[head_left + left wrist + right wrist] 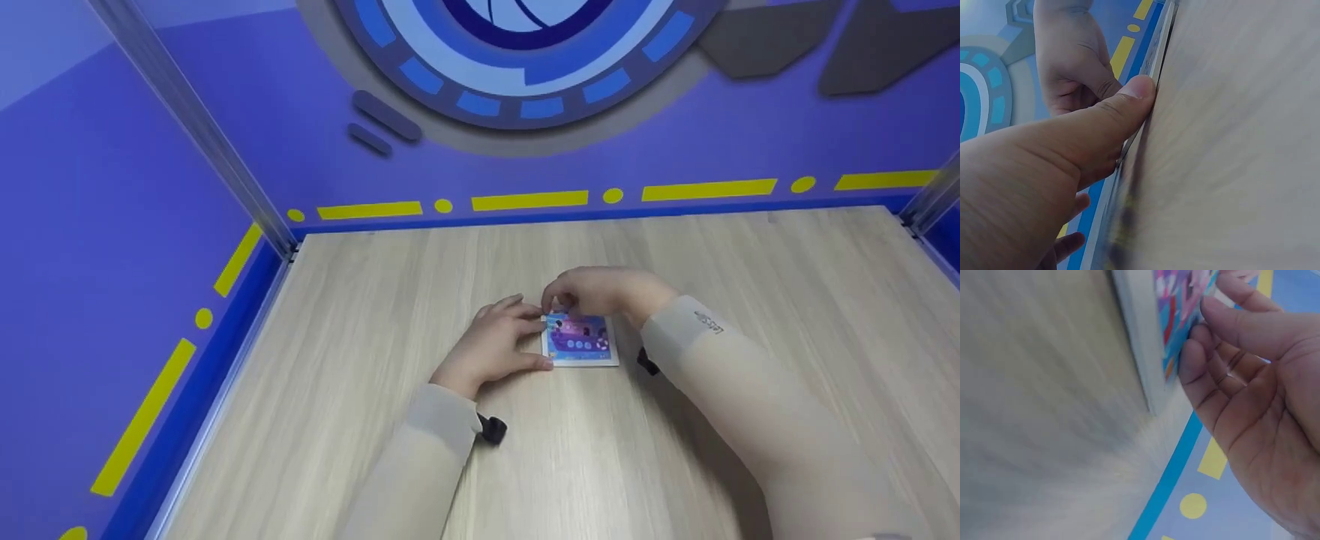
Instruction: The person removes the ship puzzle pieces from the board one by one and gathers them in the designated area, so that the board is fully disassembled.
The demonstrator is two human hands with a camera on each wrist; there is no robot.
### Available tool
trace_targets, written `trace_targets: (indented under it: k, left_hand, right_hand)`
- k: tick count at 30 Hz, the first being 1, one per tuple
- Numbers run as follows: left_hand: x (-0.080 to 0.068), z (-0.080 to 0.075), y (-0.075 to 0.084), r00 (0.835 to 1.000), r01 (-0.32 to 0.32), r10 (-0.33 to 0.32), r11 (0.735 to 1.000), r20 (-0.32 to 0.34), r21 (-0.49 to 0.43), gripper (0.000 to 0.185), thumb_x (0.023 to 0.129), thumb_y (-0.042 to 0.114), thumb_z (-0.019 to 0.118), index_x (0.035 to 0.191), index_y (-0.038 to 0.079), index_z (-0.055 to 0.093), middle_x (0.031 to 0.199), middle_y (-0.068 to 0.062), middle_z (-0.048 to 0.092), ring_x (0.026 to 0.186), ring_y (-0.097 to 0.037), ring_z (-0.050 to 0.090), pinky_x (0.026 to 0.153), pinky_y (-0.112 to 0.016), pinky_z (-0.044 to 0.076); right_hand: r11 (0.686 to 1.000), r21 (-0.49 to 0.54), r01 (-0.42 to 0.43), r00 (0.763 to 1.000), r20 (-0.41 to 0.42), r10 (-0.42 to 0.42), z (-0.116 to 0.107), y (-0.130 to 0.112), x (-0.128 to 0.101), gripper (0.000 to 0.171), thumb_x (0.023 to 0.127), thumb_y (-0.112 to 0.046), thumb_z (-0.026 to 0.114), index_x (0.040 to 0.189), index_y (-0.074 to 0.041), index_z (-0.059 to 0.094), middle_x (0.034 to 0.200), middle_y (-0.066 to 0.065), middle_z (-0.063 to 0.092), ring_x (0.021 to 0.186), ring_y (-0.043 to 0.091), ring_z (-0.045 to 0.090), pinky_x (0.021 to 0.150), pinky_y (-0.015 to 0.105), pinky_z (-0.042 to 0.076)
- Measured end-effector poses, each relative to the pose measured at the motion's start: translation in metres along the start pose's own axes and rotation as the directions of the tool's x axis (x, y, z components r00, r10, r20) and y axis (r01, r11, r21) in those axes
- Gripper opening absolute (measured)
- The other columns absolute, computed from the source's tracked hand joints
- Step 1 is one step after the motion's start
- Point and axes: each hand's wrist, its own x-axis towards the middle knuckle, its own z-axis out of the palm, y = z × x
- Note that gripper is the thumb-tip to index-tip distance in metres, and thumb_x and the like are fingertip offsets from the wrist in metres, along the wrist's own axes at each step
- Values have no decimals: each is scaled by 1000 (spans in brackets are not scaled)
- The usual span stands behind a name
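Left hand [495,341] touches picture board's [579,346] left edge

High head view, facing twelve o'clock and down over worktop [562,480], low close-up wrist views tipped sideways, printed board [581,346] shared by head and right wrist

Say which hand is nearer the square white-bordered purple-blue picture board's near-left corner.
Left. Left hand: thumb at that corner. Right hand: at the board's far edge.
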Motion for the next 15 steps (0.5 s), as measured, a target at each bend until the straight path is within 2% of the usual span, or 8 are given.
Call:
trace_targets:
  k: [5, 12, 15]
  left_hand:
    - [0, 2, 0, 1000, -1, 1, 1000, -16, 9, 62, 83, 65, 77, 138, 35, 68, 155, 11, 55, 159, -24, 30, 132, -51, 23]
    - [-1, 2, -1, 1000, -1, 1, 1000, -27, 11, 61, 83, 66, 76, 136, 37, 69, 155, 11, 56, 157, -25, 33, 129, -52, 26]
    - [0, 2, -2, 1000, -2, 3, 1000, -29, 17, 61, 83, 67, 76, 136, 38, 69, 155, 12, 55, 157, -25, 33, 127, -52, 27]
  right_hand:
    - [998, -48, 43, 999, 5, -43, 0, 1, 2, 47, 97, 0, 61, 124, -37, 70, 112, 1, 66, 103, 23, 57, 99, 46, 55]
    - [994, -102, 38, 999, -8, -39, 3, -2, 3, 41, 104, -6, 52, 124, -39, 66, 122, 2, 67, 107, 24, 60, 107, 53, 55]
    - [992, -116, 54, 998, -9, -56, 4, -2, 3, 42, 104, -2, 50, 123, -37, 65, 123, 2, 67, 107, 24, 61, 107, 51, 55]
